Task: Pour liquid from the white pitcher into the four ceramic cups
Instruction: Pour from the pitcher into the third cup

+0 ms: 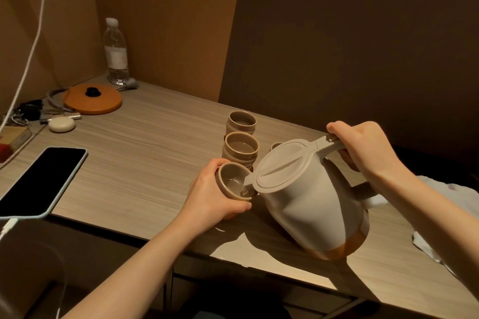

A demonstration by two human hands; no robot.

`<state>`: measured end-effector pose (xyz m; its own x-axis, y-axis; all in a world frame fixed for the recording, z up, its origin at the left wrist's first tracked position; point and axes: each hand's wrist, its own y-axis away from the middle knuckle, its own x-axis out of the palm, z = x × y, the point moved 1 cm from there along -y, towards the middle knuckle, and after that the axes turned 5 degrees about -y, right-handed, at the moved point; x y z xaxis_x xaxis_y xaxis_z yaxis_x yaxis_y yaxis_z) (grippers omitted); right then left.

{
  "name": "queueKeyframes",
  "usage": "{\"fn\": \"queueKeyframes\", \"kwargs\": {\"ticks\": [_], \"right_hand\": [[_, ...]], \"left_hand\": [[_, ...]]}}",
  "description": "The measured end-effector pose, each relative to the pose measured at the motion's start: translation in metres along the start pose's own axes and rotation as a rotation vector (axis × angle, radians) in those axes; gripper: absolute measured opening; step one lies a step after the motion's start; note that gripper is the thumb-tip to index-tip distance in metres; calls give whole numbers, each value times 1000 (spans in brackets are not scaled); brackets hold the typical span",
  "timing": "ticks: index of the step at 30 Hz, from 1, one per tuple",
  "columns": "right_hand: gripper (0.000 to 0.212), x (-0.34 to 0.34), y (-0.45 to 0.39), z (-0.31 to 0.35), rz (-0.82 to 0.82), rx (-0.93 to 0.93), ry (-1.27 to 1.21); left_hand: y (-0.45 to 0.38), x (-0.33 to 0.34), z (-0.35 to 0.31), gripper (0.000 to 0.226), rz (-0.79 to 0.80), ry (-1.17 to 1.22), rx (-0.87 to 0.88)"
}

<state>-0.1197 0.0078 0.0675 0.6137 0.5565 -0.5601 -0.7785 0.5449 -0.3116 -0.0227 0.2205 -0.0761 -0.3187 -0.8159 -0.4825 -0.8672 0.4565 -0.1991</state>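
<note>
The left hand (216,195) is curled around a ceramic cup (232,182), fingers and thumb wrapped on its wall, holding it tilted toward the pitcher near the table's (134,163) front edge. The right hand (363,147) is closed around the top handle of the white pitcher (305,197), thumb lying along the handle toward the lid. The pitcher is tipped forward and left, its orange-banded base lifted on one side, its spout resting over the rim of the held cup. A thin stream shows at the spout. Two further cups stand in line behind: the middle cup (241,147) holds liquid, the far cup (242,122) stands beyond it. A fourth cup (275,146) is mostly hidden behind the lid.
</note>
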Motion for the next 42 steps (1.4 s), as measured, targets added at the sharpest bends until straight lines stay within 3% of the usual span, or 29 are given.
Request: {"fn": "queueKeyframes", "kwargs": {"ticks": [42], "right_hand": [[51, 3, 0, 3, 8, -33, 33]], "left_hand": [[4, 0, 0, 81, 4, 37, -13]]}}
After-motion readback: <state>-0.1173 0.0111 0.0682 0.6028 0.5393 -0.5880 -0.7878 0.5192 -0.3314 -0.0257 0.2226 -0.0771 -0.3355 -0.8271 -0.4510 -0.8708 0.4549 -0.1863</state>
